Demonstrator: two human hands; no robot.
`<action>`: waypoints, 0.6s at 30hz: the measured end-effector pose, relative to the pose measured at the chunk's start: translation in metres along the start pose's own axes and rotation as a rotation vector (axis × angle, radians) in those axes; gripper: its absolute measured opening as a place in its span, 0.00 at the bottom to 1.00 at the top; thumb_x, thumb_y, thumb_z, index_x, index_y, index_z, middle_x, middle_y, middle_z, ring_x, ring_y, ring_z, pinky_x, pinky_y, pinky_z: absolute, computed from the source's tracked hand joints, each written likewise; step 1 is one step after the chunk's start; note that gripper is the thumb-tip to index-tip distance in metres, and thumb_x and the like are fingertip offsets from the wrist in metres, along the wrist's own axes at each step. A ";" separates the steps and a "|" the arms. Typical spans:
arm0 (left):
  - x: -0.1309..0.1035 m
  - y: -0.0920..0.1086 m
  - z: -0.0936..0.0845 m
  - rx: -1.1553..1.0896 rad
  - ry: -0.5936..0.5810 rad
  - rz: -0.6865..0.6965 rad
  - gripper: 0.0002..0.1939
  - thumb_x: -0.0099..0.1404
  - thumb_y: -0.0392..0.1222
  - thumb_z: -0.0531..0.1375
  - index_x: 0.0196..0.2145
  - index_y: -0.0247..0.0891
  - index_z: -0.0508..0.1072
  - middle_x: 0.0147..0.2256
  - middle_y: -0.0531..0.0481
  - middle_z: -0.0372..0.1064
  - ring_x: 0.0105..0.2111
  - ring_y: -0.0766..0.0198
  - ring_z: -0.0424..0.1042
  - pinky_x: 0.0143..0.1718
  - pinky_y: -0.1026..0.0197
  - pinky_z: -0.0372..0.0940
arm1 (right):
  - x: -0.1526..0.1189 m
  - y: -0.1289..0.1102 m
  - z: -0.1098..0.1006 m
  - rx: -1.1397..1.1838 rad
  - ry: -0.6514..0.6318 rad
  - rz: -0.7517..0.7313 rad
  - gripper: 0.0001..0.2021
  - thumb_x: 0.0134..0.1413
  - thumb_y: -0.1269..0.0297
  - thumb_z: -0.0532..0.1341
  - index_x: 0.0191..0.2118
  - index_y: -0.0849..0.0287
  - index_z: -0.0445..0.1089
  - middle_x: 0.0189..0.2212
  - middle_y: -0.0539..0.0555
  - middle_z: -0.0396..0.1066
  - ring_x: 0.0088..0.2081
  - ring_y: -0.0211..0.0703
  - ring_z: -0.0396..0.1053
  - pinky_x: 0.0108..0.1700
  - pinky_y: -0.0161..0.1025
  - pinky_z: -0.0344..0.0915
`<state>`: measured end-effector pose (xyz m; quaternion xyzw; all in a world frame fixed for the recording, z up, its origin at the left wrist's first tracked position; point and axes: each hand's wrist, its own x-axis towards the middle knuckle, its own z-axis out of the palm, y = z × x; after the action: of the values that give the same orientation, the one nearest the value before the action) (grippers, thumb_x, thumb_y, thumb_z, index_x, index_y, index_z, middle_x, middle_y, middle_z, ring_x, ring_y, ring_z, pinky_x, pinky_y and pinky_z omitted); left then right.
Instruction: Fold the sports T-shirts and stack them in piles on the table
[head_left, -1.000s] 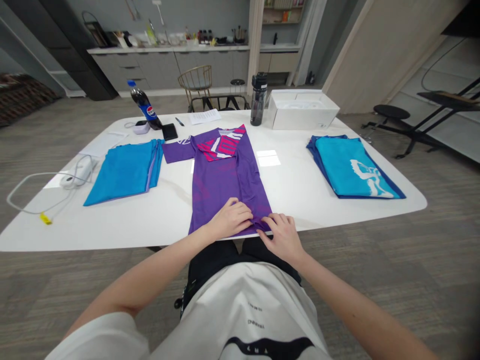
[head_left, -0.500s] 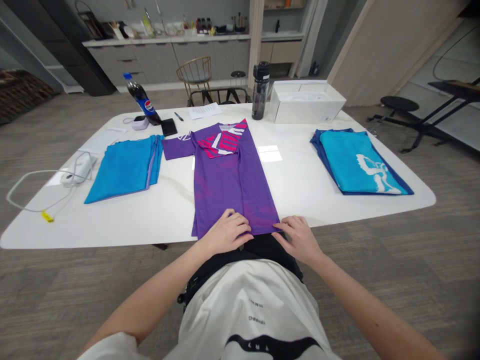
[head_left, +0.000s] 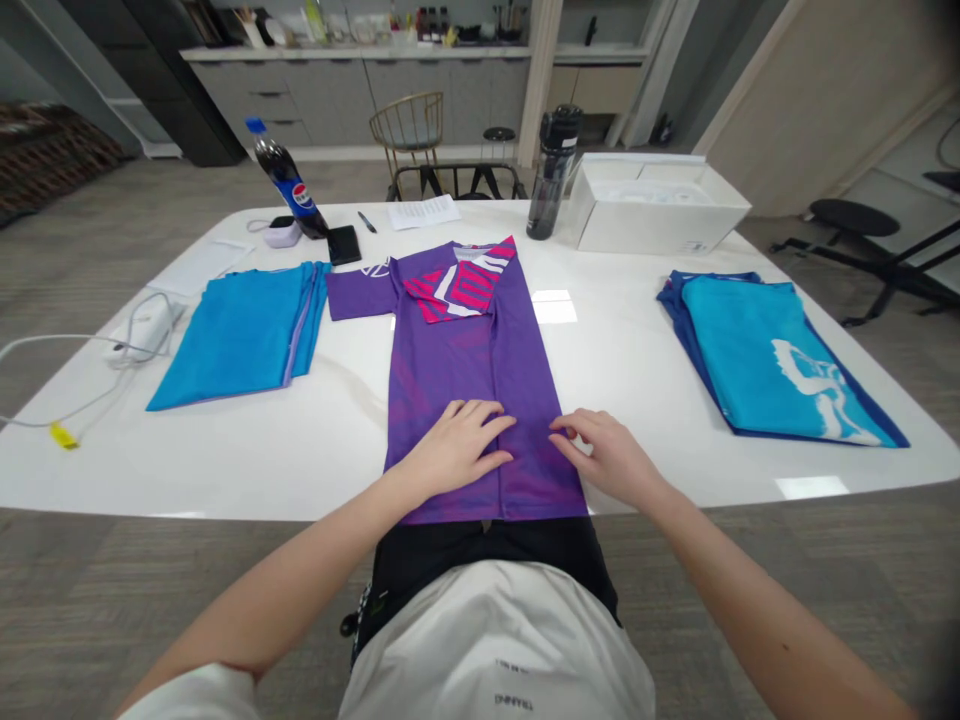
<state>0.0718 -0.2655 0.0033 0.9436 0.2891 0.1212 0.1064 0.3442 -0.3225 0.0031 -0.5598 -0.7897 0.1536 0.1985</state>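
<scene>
A purple jersey (head_left: 450, 370) lies on the white table in front of me. Its right side is folded inward, with the pink-and-white sleeve (head_left: 465, 290) lying across the chest, while the left sleeve (head_left: 364, 292) sticks out flat. My left hand (head_left: 461, 450) rests on the lower front of the jersey with fingers spread. Beside the jersey's right edge is my right hand (head_left: 607, 455), its thumb and fingers bent and slightly apart, fingertips at the fabric; nothing shows gripped between them.
Folded blue clothes (head_left: 232, 335) lie at left, and another blue folded pile (head_left: 780, 360) at right. Along the back stand a cola bottle (head_left: 289, 185), a dark water bottle (head_left: 553, 175) and a white box (head_left: 652, 215). A white power strip (head_left: 142, 330) with cable sits far left.
Both hands have moved from the jersey's bottom hem up onto its lower part, the right one along the right edge. My view has shifted slightly. The folded piles stay in place.
</scene>
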 end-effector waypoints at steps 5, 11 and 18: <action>0.028 -0.039 0.010 0.092 0.052 -0.053 0.29 0.76 0.56 0.51 0.69 0.45 0.58 0.68 0.38 0.57 0.68 0.48 0.57 0.66 0.41 0.54 | 0.067 0.021 0.011 -0.010 0.019 -0.045 0.14 0.68 0.59 0.56 0.54 0.53 0.73 0.49 0.58 0.74 0.51 0.51 0.71 0.55 0.46 0.66; 0.066 -0.117 0.012 0.135 0.089 -0.279 0.31 0.76 0.57 0.49 0.70 0.42 0.58 0.70 0.36 0.51 0.70 0.45 0.52 0.67 0.37 0.51 | 0.169 0.057 0.030 -0.107 0.036 -0.059 0.17 0.70 0.56 0.54 0.56 0.54 0.73 0.62 0.59 0.68 0.62 0.53 0.65 0.63 0.52 0.61; 0.121 -0.257 -0.022 0.174 0.103 -0.608 0.32 0.76 0.56 0.48 0.70 0.39 0.56 0.72 0.35 0.48 0.71 0.44 0.49 0.68 0.34 0.47 | 0.268 0.106 0.040 -0.231 0.085 0.061 0.25 0.72 0.50 0.49 0.67 0.53 0.64 0.70 0.58 0.57 0.69 0.58 0.54 0.67 0.64 0.51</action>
<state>0.0287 0.0143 -0.0247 0.8123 0.5720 0.1063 0.0420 0.3333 -0.0359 -0.0430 -0.6085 -0.7757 0.0438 0.1613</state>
